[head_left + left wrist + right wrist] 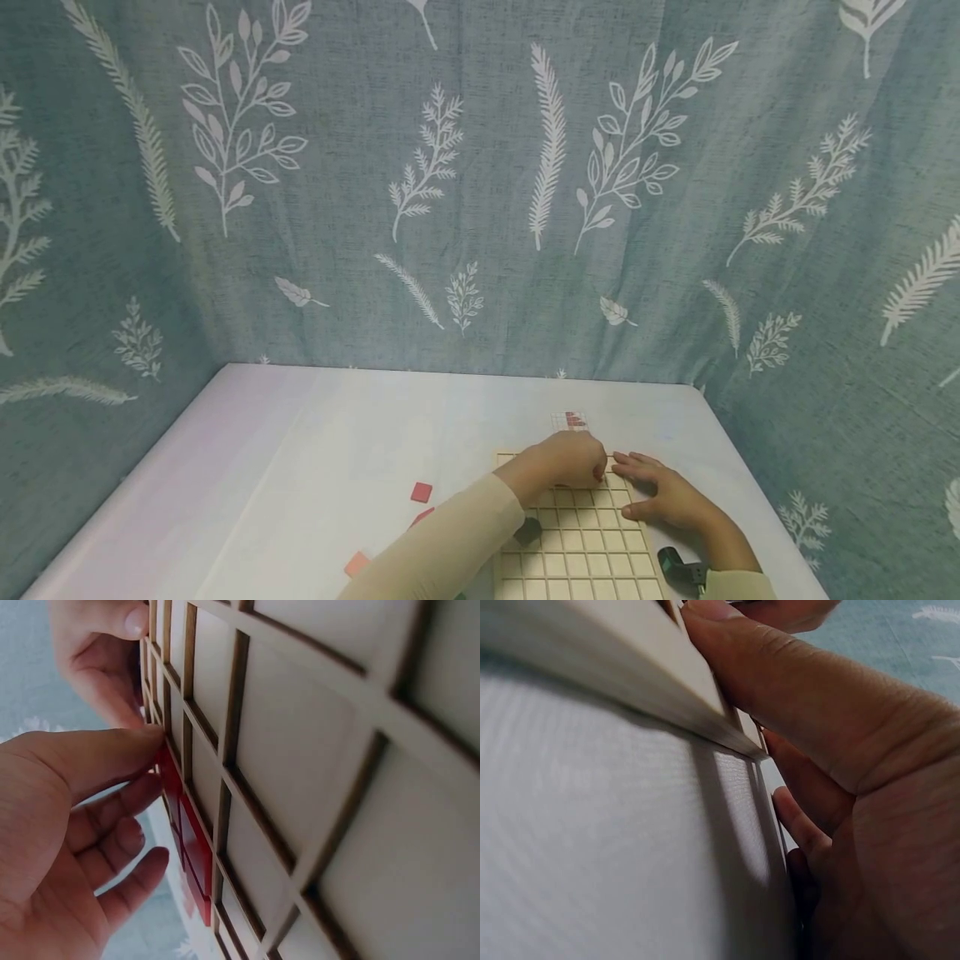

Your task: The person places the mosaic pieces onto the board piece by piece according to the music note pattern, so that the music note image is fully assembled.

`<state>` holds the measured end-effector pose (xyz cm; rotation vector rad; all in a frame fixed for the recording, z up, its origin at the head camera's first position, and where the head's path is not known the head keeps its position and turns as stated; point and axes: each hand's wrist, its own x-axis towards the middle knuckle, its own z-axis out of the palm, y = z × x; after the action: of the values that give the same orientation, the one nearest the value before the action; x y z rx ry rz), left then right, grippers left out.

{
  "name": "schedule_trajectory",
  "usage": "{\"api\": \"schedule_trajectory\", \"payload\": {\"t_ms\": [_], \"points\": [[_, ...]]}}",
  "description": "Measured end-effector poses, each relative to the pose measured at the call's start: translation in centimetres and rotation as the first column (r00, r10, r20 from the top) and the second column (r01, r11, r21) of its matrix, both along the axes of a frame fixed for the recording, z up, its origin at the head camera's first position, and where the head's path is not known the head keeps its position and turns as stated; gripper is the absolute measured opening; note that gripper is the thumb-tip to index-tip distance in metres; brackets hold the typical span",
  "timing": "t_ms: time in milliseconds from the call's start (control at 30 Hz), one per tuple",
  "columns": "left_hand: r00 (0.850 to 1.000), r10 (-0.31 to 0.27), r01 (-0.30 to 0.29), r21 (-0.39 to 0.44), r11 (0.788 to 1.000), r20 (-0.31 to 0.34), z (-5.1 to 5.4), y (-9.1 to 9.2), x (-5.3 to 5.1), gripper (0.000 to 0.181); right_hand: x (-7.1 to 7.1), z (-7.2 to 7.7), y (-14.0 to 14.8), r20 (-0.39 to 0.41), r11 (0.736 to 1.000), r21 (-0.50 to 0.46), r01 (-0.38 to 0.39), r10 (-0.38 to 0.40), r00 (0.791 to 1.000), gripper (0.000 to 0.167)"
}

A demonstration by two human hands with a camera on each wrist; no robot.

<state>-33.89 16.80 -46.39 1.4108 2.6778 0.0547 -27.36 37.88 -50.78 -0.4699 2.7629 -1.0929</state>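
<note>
1. My head feed places the pale grid board [585, 567] on the white table [300, 467], with both of the person's hands at its far part.
2. From above, the left hand [564, 460] covers its own fingertips, and I get only a small spot of red there. My left wrist feed looks in from the side: thumb and forefinger are close together, right at a group of red tiles [196, 838] on the grid, the other fingers loosely apart. Whether they pinch a tile or merely press it, I cannot tell.
3. The right hand [667, 498] shows on the head feed with its fingers spread wide at the board's right edge; I see nothing in its grasp.
4. Only my right wrist feed gives me the board's side wall, with the right thumb [795, 697] against its upper edge and a shadow on the table below.
5. The wrist feeds miss the loose pieces. On the head feed, a loose red tile [422, 492] lies left of the board, and an orange tile [357, 564] lies nearer, beside the left sleeve [442, 546].
6. A small printed card [560, 422] with a red figure lies just beyond the board, partly behind the left hand.
</note>
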Motion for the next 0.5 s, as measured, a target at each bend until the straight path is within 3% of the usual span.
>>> {"api": "schedule_trajectory", "payload": {"t_ms": [167,500], "points": [[1.000,-0.017,0.017,-0.008,1.000,-0.008,-0.05,-0.07,-0.12,0.011,-0.02,-0.07,0.11,-0.014,1.000,0.007,-0.004,0.004,1.000,0.075],[1.000,0.030,-0.030,0.009,1.000,0.009,-0.30,-0.07,0.15,0.015,-0.12,-0.32,0.03,-0.001,1.000,-0.014,0.013,-0.013,1.000,0.077]]}}
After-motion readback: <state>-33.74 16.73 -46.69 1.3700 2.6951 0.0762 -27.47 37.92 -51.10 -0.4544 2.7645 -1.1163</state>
